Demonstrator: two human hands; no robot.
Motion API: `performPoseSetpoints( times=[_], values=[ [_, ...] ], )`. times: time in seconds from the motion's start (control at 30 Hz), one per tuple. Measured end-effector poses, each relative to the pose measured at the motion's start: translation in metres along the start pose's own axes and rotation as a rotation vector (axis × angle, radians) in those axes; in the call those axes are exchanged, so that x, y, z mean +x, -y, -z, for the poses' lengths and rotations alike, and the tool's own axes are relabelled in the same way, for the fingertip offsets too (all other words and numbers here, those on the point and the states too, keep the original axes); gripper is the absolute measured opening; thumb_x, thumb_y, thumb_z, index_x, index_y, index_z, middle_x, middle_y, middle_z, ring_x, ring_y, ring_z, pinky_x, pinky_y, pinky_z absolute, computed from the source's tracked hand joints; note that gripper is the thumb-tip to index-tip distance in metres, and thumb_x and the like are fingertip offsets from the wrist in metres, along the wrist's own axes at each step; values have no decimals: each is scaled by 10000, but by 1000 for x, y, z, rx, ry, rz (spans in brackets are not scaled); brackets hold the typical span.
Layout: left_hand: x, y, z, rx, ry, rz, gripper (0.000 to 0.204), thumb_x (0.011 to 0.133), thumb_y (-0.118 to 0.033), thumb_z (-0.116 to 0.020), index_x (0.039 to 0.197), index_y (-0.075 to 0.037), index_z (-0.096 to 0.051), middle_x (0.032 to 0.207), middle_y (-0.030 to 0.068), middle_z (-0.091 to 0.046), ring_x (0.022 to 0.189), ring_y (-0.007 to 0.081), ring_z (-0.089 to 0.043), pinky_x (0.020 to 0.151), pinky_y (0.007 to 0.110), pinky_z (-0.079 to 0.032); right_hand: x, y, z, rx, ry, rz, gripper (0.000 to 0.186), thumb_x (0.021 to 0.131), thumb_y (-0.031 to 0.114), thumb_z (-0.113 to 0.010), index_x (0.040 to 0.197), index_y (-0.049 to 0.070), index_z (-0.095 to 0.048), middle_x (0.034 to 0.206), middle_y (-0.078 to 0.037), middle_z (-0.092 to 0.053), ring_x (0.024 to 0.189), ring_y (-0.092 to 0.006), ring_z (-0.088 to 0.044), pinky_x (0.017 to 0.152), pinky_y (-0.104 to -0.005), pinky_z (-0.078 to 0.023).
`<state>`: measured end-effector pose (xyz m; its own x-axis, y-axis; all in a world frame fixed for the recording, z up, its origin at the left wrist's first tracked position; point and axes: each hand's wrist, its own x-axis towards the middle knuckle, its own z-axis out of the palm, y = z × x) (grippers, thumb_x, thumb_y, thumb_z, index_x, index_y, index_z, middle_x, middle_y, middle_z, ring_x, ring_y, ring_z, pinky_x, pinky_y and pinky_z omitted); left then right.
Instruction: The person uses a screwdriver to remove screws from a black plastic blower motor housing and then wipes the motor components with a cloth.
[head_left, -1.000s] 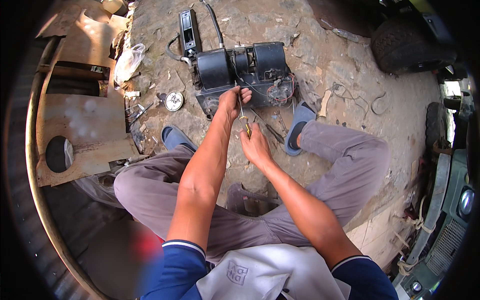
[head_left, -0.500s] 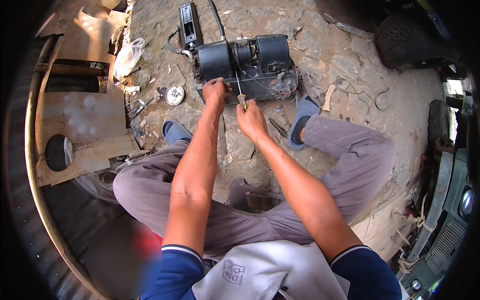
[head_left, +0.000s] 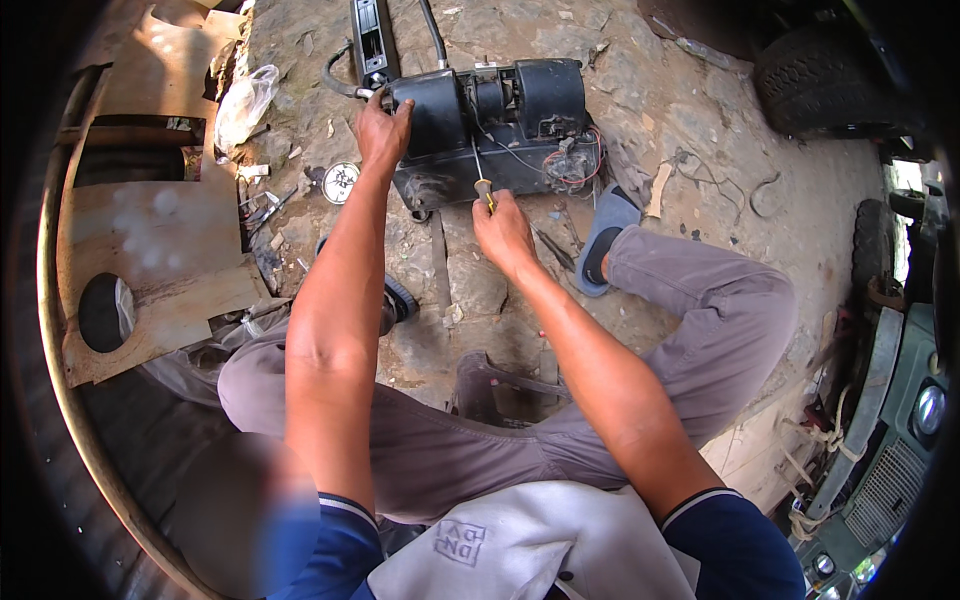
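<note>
A black plastic car blower unit (head_left: 425, 115) with two rounded drum housings lies on the ground ahead of me. At its left end my left hand (head_left: 382, 135) grips the housing, thumb on the near side and fingers around the end. My right hand (head_left: 505, 230) is closed around the handle of a screwdriver (head_left: 483, 188). The screwdriver's thin shaft points away from me into the gap between the drums; its tip is hard to make out. Thin red and dark wires (head_left: 590, 150) run at the unit's right end.
Left of the unit lies a round tin (head_left: 340, 182) holding small parts, near a clear plastic bag (head_left: 247, 103). A long black part (head_left: 374, 40) with hoses stands behind. Cut sheet metal (head_left: 160, 225) fills the left side. A tyre (head_left: 825, 85) is at the far right.
My left hand has moved from the unit's front up to its left end. My left foot has shifted right. The right hand and screwdriver stay almost where they were.
</note>
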<state>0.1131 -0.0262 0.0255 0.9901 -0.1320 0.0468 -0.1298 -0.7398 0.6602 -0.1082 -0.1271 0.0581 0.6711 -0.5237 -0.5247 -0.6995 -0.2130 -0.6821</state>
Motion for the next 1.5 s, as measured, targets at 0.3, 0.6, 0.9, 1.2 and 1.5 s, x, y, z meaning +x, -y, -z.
performPoseSetpoints(
  times=[0.3,0.6,0.9,1.2,1.5],
  values=[
    [20,-14,-14,270,199,-233,685,849,-527,-681,1404,-153,-535,1510,198,-396,1399,402,-341,1111,526,-337,-1,-2,-1,25,2,-12,379,942,321,-510,1112,-16,-546,981,-301,-661,965,-482,-630,837,-528,-487],
    [6,-15,-7,429,398,-228,825,807,-447,-754,1512,-255,-370,1599,120,-278,1469,365,-237,1106,602,-293,-2,-3,7,40,11,-32,392,937,325,-548,1142,-8,-577,1026,-271,-664,1008,-451,-628,854,-493,-484],
    [3,-17,-6,455,394,-226,878,769,-433,-791,1516,-274,-358,1598,106,-287,1469,347,-243,1109,585,-294,-4,-1,7,10,31,-34,396,939,323,-549,1141,-17,-576,1010,-271,-667,998,-447,-634,852,-488,-486],
    [4,-15,-7,441,366,-235,872,753,-416,-807,1502,-272,-385,1585,104,-311,1457,340,-268,1104,586,-299,3,-3,1,-18,-20,20,401,938,331,-568,1131,-20,-572,943,-251,-661,874,-403,-657,747,-461,-505],
    [-2,-20,-2,446,386,-225,897,733,-392,-818,1504,-257,-379,1580,122,-313,1412,363,-351,1089,587,-323,3,16,8,899,226,-340,246,896,270,-661,927,62,-534,712,-28,-497,475,-114,-464,368,-268,-323]
  ],
)
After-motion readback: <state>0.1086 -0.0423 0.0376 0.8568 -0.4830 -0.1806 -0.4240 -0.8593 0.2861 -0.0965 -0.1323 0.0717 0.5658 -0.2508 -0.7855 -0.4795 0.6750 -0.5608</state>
